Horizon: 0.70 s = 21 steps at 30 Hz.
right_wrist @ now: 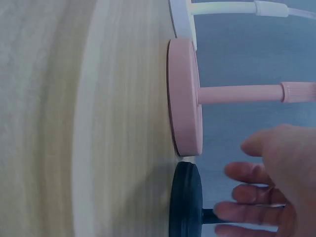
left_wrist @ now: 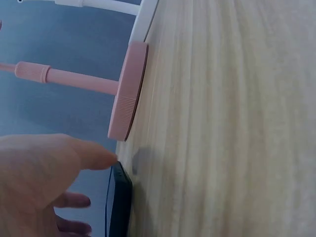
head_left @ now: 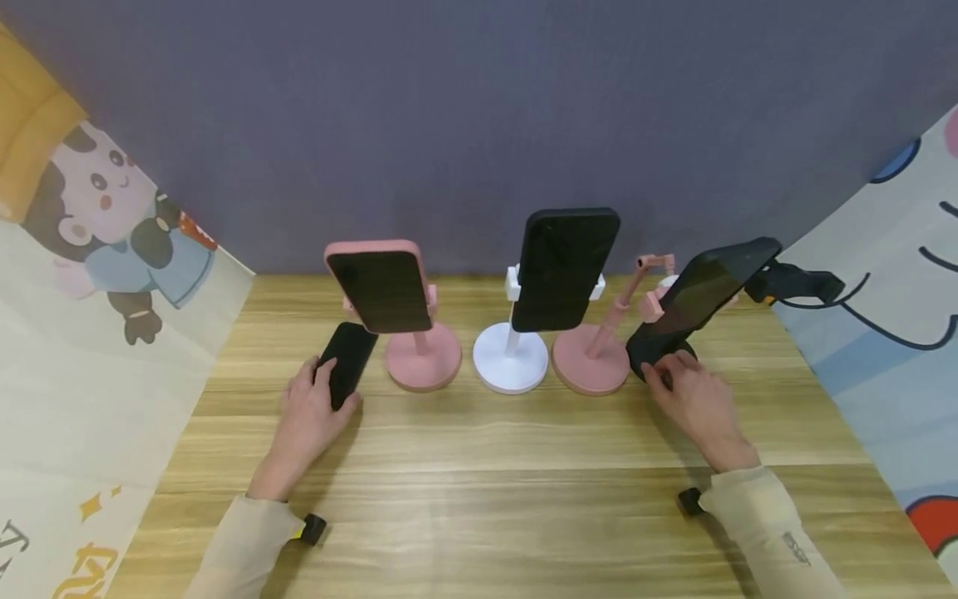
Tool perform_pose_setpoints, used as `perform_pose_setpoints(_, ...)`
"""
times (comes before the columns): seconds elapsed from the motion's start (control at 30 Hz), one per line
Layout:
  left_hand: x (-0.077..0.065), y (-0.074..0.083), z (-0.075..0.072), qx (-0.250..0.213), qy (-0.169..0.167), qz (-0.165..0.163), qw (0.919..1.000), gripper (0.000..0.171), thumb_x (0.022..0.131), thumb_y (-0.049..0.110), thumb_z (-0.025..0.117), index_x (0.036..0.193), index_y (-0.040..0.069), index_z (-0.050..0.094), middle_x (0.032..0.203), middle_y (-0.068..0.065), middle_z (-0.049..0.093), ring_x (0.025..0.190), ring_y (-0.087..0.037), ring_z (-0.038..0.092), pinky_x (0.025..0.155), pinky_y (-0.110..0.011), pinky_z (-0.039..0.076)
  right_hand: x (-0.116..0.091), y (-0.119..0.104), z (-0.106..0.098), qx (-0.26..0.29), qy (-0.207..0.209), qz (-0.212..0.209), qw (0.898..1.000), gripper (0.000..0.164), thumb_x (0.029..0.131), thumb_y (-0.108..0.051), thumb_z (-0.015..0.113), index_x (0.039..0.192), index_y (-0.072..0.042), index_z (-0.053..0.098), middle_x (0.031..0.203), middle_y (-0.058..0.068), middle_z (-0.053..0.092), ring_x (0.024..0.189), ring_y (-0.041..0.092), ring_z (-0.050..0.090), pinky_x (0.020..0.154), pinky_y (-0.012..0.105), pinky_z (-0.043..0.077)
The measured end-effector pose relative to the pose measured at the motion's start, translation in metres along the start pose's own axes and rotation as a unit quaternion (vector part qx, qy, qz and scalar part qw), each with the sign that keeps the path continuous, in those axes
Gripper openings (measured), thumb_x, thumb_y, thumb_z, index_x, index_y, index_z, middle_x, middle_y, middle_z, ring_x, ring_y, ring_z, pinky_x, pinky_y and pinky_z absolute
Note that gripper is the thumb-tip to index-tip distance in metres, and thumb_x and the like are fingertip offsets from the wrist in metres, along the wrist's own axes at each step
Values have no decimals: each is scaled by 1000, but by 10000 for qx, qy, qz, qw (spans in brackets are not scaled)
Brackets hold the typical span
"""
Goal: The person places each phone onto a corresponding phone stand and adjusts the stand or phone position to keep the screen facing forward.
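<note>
A black phone [head_left: 352,359] lies flat on the table at the left. My left hand [head_left: 308,420] is around its near end, fingers along the left edge and thumb at the right edge. The left wrist view shows the thumb by the edge of the phone [left_wrist: 118,202], fingers spread behind it. At the right, my right hand [head_left: 696,399] is at a black stand [head_left: 642,349], beneath a tilted dark phone [head_left: 707,287]. In the right wrist view its loosely extended fingers pass in front of the post above the black base [right_wrist: 185,202]; contact is unclear.
A pink stand [head_left: 422,362] carries a pink-edged phone [head_left: 382,291]. Beside it, a white stand [head_left: 511,363] carries a black phone [head_left: 565,270]. Another pink stand [head_left: 591,363] stands close to the black one. Behind them rises a grey-blue wall [head_left: 449,125].
</note>
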State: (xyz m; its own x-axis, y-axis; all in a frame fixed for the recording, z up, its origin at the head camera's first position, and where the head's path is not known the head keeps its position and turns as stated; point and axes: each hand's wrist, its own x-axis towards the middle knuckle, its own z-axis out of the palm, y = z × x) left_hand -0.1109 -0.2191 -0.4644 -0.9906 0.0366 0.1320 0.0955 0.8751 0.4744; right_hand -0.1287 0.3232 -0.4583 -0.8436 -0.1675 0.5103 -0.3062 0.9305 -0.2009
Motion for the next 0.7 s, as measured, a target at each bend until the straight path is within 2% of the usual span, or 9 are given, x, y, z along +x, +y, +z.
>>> perform_pose_setpoints(0.13,1,0,-3,218,-167,-158,9995,69,96,26,69,146,-13,42,148,-46,34,134,-63,37,110,-74,29,0,-3,2,179,43,-248,9995,14,90,-13,78,83,-4,70,79,9,59,58,29,60,46,50,48)
perform_pose_setpoints(0.33,2,-3,-4,455,-226,-72,9987,61,97,23,70,141,-14,50,144,-46,40,129,-62,45,108,-72,37,1,-5,8,378,102,-771,9963,12,86,-8,79,83,-6,68,81,5,57,59,19,55,48,40,46)
perform_pose_setpoints(0.5,1,-2,-5,632,-361,18,9973,59,97,22,70,141,-15,52,144,-47,39,130,-63,44,111,-71,36,0,-10,12,549,-190,-801,9951,8,86,-5,80,90,-5,73,91,7,62,67,21,64,55,43,54)
perform_pose_setpoints(0.57,1,-3,-4,687,-346,95,9970,59,97,21,70,140,-15,52,144,-47,40,130,-62,44,111,-70,36,-1,-14,12,562,-371,-743,9950,8,88,-7,79,92,-5,73,93,7,63,72,23,66,59,45,56)
perform_pose_setpoints(0.7,-2,-4,-1,763,-211,259,9965,58,96,20,70,138,-16,53,142,-47,42,128,-62,46,109,-70,38,-2,-19,13,620,-518,-899,9927,8,88,-7,78,93,-5,72,95,7,62,75,21,63,62,44,56)
